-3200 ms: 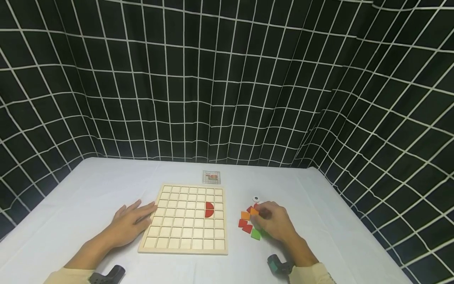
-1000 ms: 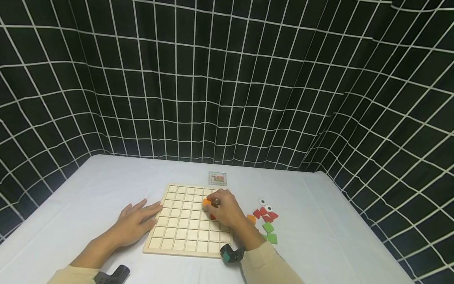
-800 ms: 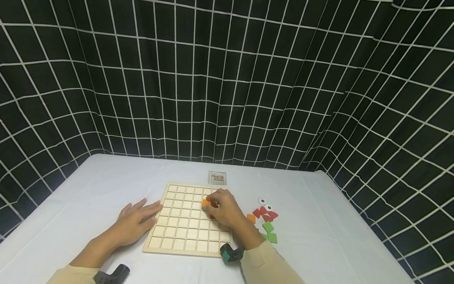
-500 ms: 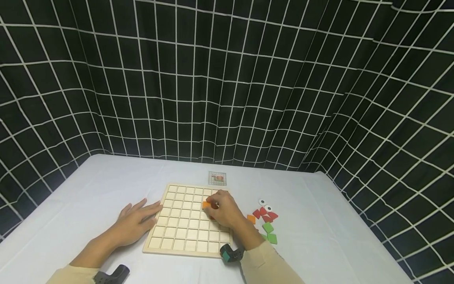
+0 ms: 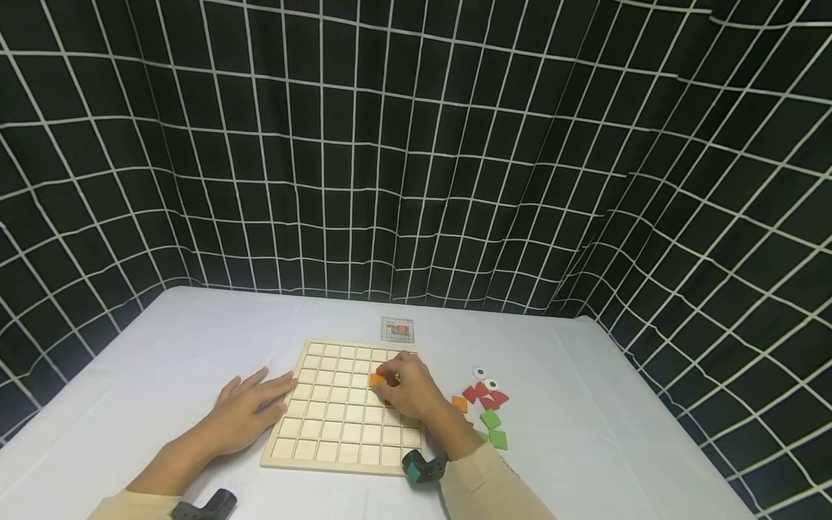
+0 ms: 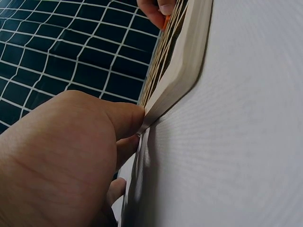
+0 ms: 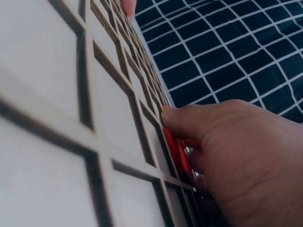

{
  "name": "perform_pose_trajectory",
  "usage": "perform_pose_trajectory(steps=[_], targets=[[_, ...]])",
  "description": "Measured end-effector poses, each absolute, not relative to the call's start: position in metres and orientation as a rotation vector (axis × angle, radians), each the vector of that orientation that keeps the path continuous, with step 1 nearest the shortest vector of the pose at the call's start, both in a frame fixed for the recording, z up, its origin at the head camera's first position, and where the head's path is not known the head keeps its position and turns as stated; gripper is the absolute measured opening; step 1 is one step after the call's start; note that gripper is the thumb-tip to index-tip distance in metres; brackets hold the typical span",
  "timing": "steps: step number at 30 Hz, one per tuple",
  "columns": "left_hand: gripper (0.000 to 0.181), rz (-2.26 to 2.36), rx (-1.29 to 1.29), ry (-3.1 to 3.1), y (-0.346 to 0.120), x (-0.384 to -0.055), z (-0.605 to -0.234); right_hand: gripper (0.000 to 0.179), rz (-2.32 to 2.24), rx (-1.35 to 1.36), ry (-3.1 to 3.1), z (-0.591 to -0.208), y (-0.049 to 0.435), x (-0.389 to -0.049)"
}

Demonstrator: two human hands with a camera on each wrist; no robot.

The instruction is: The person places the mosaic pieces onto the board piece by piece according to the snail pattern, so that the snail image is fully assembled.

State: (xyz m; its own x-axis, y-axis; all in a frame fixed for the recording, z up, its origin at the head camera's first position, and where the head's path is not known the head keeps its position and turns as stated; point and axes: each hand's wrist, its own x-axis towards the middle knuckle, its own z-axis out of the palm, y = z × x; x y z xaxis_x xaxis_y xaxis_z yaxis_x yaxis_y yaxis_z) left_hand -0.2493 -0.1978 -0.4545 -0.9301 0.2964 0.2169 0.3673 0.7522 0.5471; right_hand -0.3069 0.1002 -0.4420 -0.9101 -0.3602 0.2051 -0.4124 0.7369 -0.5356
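Observation:
Near the upper right of the wooden grid board (image 5: 325, 413), my right hand (image 5: 416, 390) pinches an orange square tile (image 5: 377, 380) between thumb and fingers. The tile is at a cell; whether it is fully seated I cannot tell. Red pieces (image 7: 177, 153) lie in the cells beside it, partly covered by my right hand in the head view. My left hand (image 5: 243, 415) rests at the board's left side with fingers extended. Its thumb (image 6: 125, 116) touches the board's outer edge in the left wrist view.
Right of the board lie loose pieces: red ones (image 5: 498, 397), an orange square (image 5: 459, 404), green squares (image 5: 497, 439) and two white eye discs (image 5: 479, 373). My right forearm partly hides this group. Behind the board lies a small picture card (image 5: 398, 329).
My right hand has carried the orange tile from the loose pieces left onto the board. Over the last second it has stayed at almost the same spot. My left hand keeps its place at the edge.

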Motion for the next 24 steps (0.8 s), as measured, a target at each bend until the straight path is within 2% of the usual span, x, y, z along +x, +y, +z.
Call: perform_pose_trajectory(steps=[12, 24], targets=[[0.039, -0.934, -0.53, -2.842, -0.196, -0.249, -0.456, 0.026, 0.909, 0.672, -2.801, -0.44, 0.102, -0.304], [0.04, -0.931, -0.548, -2.838, -0.198, -0.248, -0.454, 0.032, 0.964, 0.651, -2.683, -0.407, 0.122, -0.286]])
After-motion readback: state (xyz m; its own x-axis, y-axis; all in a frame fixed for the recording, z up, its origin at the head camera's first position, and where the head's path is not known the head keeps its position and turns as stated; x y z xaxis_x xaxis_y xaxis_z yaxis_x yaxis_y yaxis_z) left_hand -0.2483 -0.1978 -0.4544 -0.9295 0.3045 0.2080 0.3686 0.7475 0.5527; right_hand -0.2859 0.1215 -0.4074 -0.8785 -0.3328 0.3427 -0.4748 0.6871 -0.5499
